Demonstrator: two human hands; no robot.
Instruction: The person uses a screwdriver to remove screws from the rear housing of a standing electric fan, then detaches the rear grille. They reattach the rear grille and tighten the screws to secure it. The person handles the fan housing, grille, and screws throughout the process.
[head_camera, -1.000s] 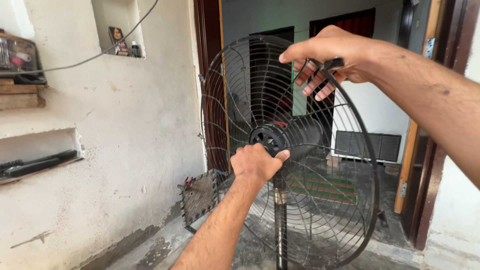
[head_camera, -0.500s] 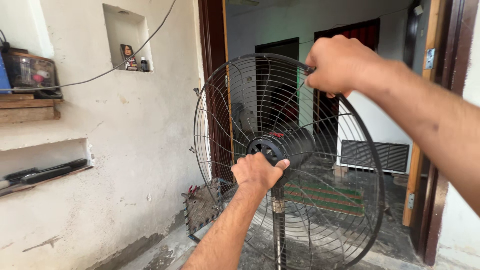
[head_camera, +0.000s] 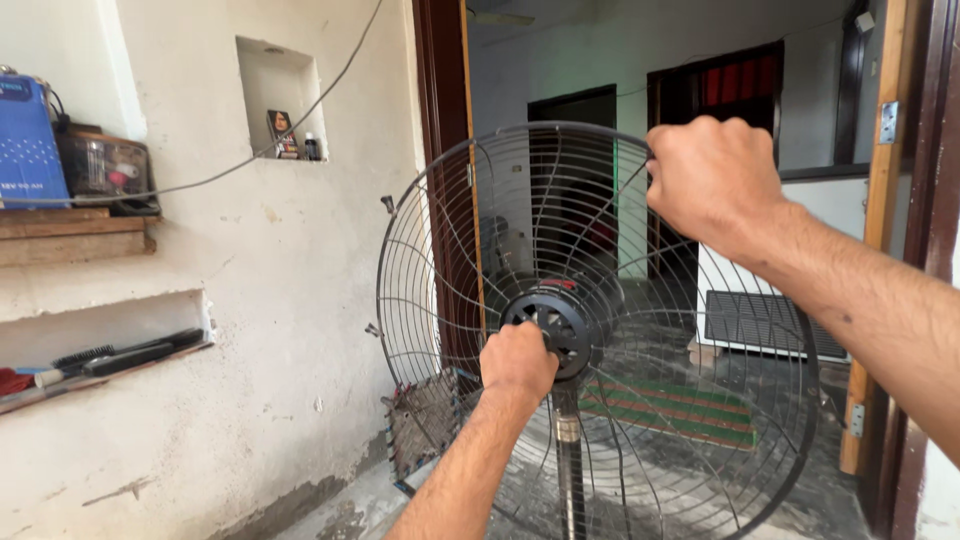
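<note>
My left hand is closed against the black round hub of the dark wire-cage pedestal fan at frame centre, while my right hand fists around its upper rim.

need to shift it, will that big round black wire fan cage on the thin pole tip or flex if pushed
The round black wire fan cage probably flexes slightly, being thin spokes. On the narrow grey pole it looks top-heavy, so likely tippy; the left hand and right hand both grip it.
</note>
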